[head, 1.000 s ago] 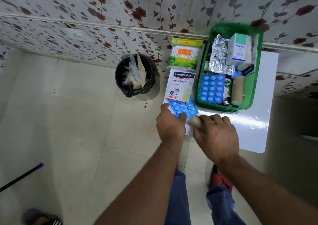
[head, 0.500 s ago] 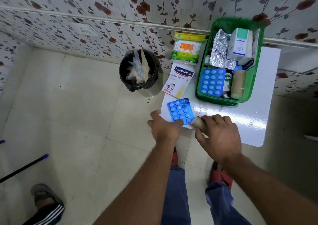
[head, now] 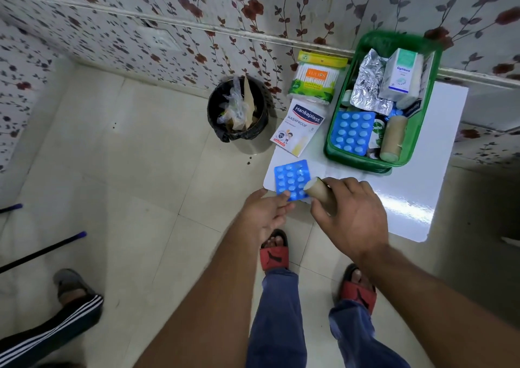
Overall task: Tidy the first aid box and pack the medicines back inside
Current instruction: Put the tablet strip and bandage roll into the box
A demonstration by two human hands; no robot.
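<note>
Now bandage roll (head: 319, 191) higher, over blister strip (head: 291, 177).

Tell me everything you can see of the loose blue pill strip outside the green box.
The pill strip is a blue blister sheet with rows of pale blue oval tablets; one pocket at its far right corner looks silvery, perhaps opened. It lies flat, slightly skewed, at the near left corner of the white table. Fingertips of the left hand touch its near edge; the tan roll in the right hand overlaps its near right corner.
</note>
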